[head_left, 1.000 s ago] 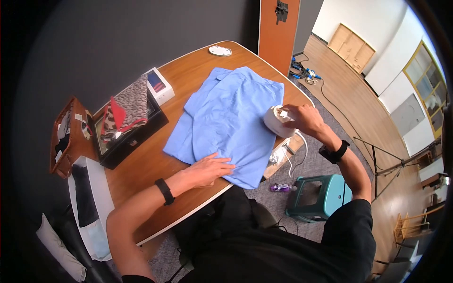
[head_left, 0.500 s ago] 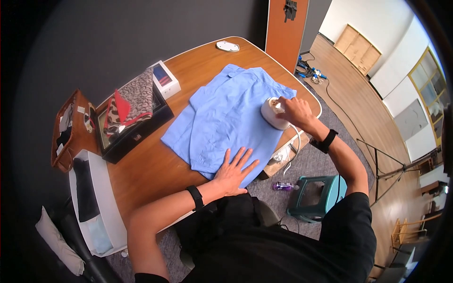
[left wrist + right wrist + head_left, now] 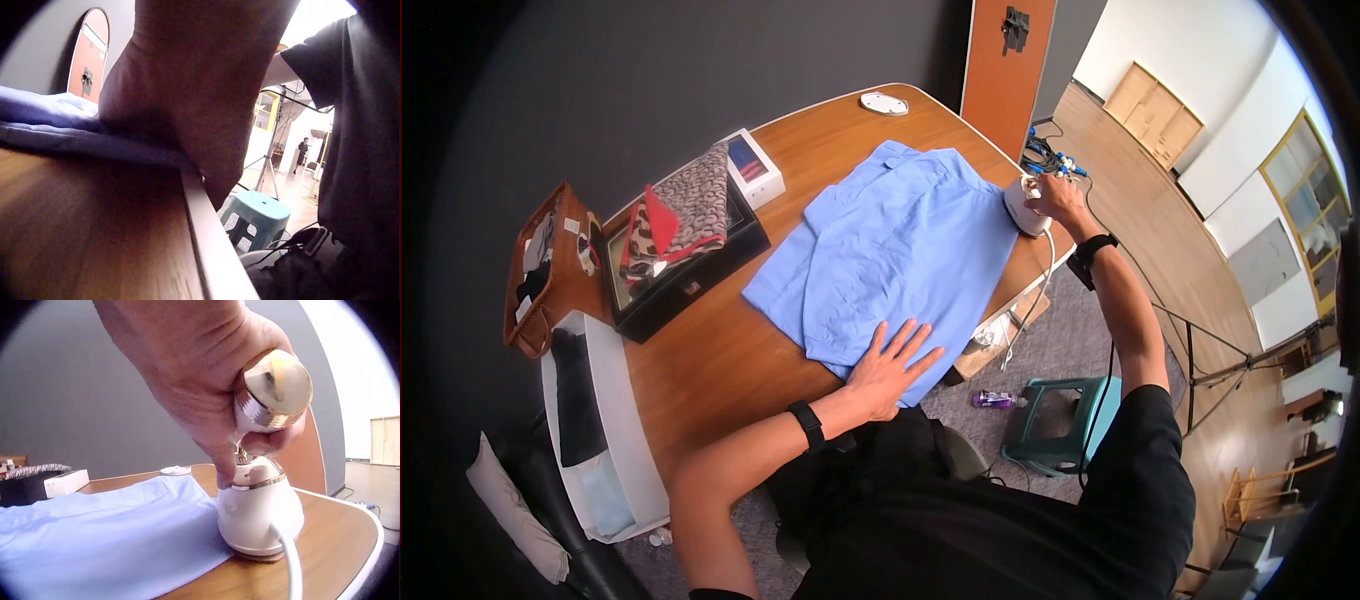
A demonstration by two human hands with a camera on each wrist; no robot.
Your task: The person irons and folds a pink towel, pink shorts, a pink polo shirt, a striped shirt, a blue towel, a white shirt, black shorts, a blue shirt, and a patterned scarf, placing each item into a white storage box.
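A light blue garment (image 3: 890, 250) lies folded on the wooden table (image 3: 720, 380). My left hand (image 3: 883, 380) rests flat with spread fingers on its near corner, by the table edge; the left wrist view shows the hand (image 3: 181, 94) from beneath the wrist, fingers hidden. In my right hand (image 3: 1062, 203) is the handle of a small white and gold iron (image 3: 1027, 212) at the garment's right edge. The right wrist view shows that hand (image 3: 206, 381) curled round the handle, and the iron (image 3: 259, 512) upright over bare wood beside the cloth (image 3: 112, 544), its cord trailing toward me.
A white oval plate (image 3: 884, 103) lies at the far end. Along the left stand a white box (image 3: 760, 185), a black case (image 3: 690, 290) with patterned cloth, a brown basket (image 3: 550, 270) and a white tray (image 3: 640, 470). A teal stool (image 3: 1090, 425) is on the floor.
My right hand has moved the iron right and slightly away, off the cloth's middle to its edge. My left hand went from loosely laid fingers to spread ones, further right on the garment.
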